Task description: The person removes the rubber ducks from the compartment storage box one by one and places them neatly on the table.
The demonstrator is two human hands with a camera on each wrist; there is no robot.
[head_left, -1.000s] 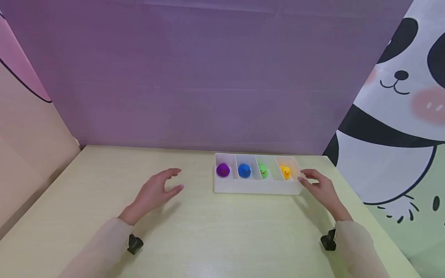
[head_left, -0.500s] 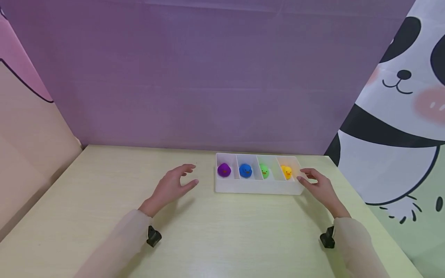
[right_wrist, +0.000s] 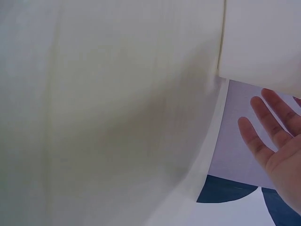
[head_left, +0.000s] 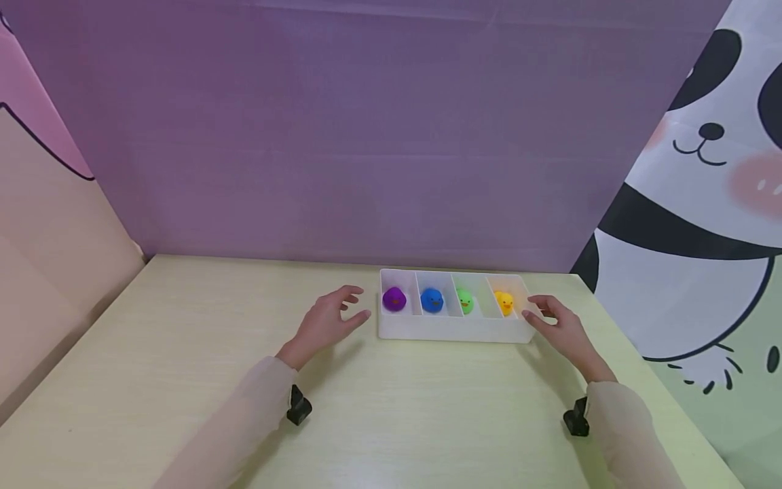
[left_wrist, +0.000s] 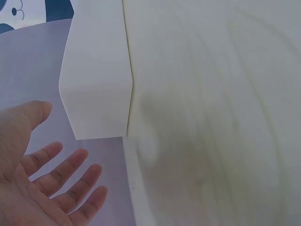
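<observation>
A white box with several compartments stands near the back of the table. From left to right it holds a purple ball-shaped toy, a blue chick-like toy, a green one and a yellow duck. My left hand hovers just left of the box, thumb and fingers apart, holding nothing. In the left wrist view its fingers spread beside the box's end. My right hand is at the box's right end, fingertips right by the wall, with fairly straight fingers in the right wrist view.
The pale wooden table runs back to a purple cloth backdrop. A panda-printed wall rises on the right. Each sleeve carries a small black device at the wrist.
My left hand has moved right and slightly away from me, coming close to the box's left end. The right hand and the box have stayed nearly in place.
</observation>
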